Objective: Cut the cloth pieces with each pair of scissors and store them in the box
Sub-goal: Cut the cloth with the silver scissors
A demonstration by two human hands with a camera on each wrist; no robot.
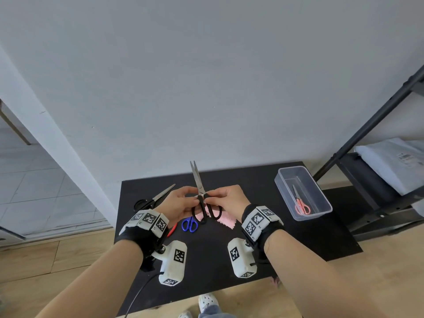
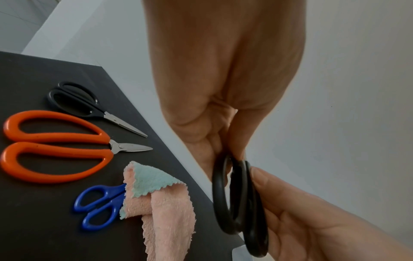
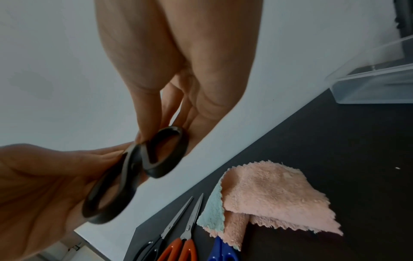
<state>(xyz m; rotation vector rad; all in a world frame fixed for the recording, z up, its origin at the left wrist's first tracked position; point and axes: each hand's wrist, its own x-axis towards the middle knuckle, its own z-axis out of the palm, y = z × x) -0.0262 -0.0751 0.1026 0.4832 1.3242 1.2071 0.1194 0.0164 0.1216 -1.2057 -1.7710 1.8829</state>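
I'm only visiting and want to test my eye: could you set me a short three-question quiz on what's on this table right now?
1. True or false: the clear box is empty.
2. Which scissors are lifted off the black table? A) orange-handled scissors B) blue-handled scissors C) large black-handled scissors
3. Fill in: the blades of the blue-handled pair are hidden under the ____.

Key
1. False; pink-handled scissors lie inside it.
2. C; the left hand and right hand both hold them, blades up.
3. Pink cloth.
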